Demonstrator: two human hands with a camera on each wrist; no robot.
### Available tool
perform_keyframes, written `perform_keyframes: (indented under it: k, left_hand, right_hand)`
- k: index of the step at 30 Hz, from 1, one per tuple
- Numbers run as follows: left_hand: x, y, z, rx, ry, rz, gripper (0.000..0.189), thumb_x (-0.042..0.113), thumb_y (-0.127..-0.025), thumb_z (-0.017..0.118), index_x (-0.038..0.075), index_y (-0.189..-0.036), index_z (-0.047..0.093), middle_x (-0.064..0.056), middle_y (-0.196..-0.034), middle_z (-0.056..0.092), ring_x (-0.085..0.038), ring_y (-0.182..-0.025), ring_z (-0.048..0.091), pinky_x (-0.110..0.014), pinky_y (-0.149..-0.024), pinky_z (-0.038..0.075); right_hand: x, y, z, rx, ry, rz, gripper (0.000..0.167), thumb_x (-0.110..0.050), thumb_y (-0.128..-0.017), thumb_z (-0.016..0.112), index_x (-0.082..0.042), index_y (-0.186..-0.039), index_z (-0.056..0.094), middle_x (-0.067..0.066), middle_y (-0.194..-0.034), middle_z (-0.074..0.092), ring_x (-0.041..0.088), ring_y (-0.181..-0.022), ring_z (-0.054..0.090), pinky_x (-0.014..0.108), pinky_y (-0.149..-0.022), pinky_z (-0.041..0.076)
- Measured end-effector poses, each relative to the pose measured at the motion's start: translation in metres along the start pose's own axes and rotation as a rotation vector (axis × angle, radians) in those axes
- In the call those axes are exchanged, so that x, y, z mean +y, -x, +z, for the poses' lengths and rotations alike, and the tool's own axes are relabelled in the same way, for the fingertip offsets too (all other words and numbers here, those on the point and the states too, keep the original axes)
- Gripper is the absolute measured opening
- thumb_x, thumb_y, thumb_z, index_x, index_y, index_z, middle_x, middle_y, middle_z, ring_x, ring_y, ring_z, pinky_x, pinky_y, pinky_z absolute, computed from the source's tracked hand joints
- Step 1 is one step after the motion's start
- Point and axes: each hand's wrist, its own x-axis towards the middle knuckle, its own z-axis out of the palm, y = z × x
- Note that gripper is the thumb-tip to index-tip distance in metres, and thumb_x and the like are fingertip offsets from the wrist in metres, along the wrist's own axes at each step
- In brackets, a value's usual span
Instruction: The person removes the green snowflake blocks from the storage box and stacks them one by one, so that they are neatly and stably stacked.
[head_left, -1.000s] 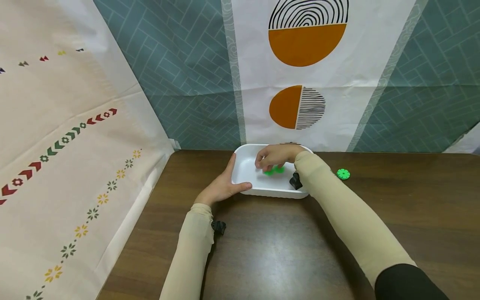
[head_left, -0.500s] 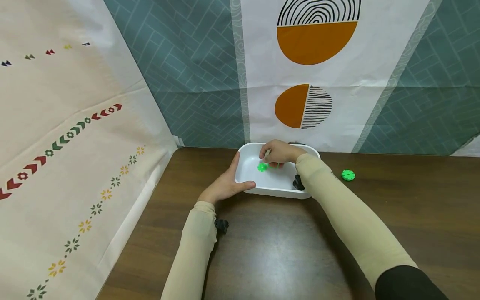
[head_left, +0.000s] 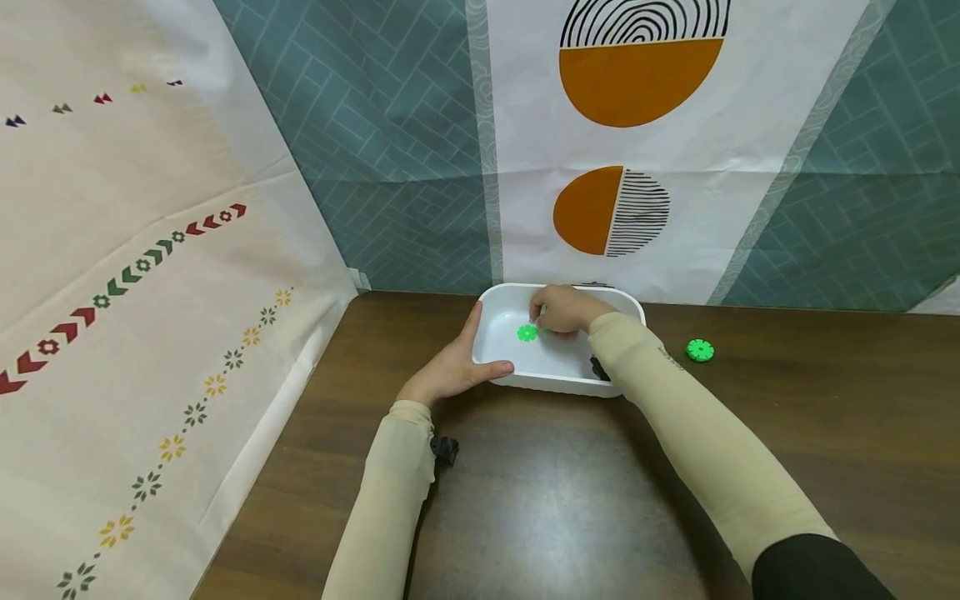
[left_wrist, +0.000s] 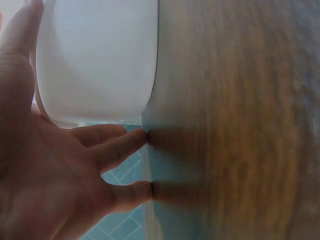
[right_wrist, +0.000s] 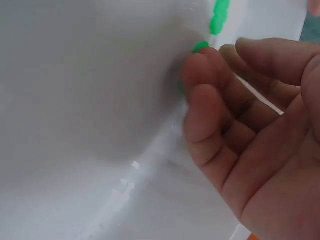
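My left hand [head_left: 453,362] stays at the left end of a white plastic tray [head_left: 555,385], its thumb on the near rim and fingers spread along the side. In the left wrist view its fingers [left_wrist: 127,146] reach the table beside the tray. My right hand [head_left: 567,308] is inside the tray with bent fingers, the thumb apart from them. A bright green notched disc [head_left: 527,332] lies flat on the tray floor, just left of that hand. In the right wrist view the edge of another green piece [right_wrist: 200,46] shows behind the fingertips, mostly hidden; I cannot tell whether they grip it.
Right of the tray, a separate green notched disc [head_left: 700,350] lies on the brown wooden table [head_left: 555,483]. The tray stands near the table's far edge, close to a patterned cloth [head_left: 405,208] hanging behind. A cream cloth [head_left: 150,333] hangs along the left side.
My right hand has shifted slightly right inside the tray, and the left disc shows whole beside it while the other green is now covered in the head view. The left hand keeps its place.
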Motion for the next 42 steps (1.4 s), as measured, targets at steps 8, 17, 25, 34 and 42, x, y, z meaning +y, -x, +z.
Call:
perform_keyframes:
  k: [8, 17, 25, 34, 42]
  left_hand:
    - [0.000, -0.002, 0.001, 0.001, -0.007, 0.005, 0.120, 0.051, -0.087, 0.077, 0.030, -0.161, -0.014, -0.007, -0.164, 0.020, -0.027, -0.127, 0.046, -0.042, -0.107, 0.038]
    - [-0.001, -0.001, 0.000, 0.010, -0.012, 0.003, 0.120, 0.050, -0.087, 0.078, 0.029, -0.161, -0.014, -0.009, -0.164, 0.020, -0.027, -0.128, 0.046, -0.042, -0.107, 0.037]
    - [0.000, -0.001, 0.000, 0.008, -0.016, -0.013, 0.121, 0.053, -0.085, 0.077, 0.031, -0.161, -0.014, -0.010, -0.164, 0.020, -0.029, -0.128, 0.046, -0.045, -0.107, 0.037]
    - [0.003, -0.002, -0.001, 0.013, -0.013, 0.020, 0.121, 0.050, -0.086, 0.078, 0.029, -0.161, -0.014, -0.010, -0.165, 0.018, -0.028, -0.129, 0.045, -0.043, -0.109, 0.036]
    - [0.003, 0.003, 0.000, -0.001, 0.009, 0.002, 0.122, 0.052, -0.085, 0.079, 0.031, -0.161, -0.015, -0.008, -0.164, 0.021, -0.026, -0.126, 0.048, -0.042, -0.107, 0.038]
  right_hand:
    - [0.004, -0.001, 0.005, -0.033, 0.029, -0.033, 0.028, -0.004, -0.092, 0.068, -0.009, -0.120, 0.067, 0.013, -0.097, 0.058, 0.016, -0.047, 0.046, 0.027, -0.046, 0.043]
    - [0.010, -0.006, 0.009, -0.018, 0.052, -0.086, 0.032, -0.010, -0.090, 0.076, -0.014, -0.121, 0.067, 0.013, -0.117, 0.058, 0.018, -0.054, 0.050, 0.029, -0.052, 0.046]
    - [0.010, -0.007, 0.012, 0.013, 0.119, -0.142, 0.022, -0.009, -0.089, 0.075, -0.009, -0.109, 0.067, 0.009, -0.098, 0.060, 0.022, -0.075, 0.054, 0.032, -0.066, 0.047]
    - [0.007, -0.004, 0.008, 0.077, 0.118, -0.198, 0.017, -0.004, -0.084, 0.073, -0.010, -0.091, 0.058, 0.005, -0.079, 0.053, 0.023, -0.079, 0.050, 0.035, -0.072, 0.040]
    - [-0.001, 0.005, 0.007, 0.050, -0.022, -0.168, 0.013, -0.005, -0.092, 0.066, -0.011, -0.086, 0.057, 0.005, -0.076, 0.053, 0.018, -0.061, 0.051, 0.030, -0.056, 0.044]
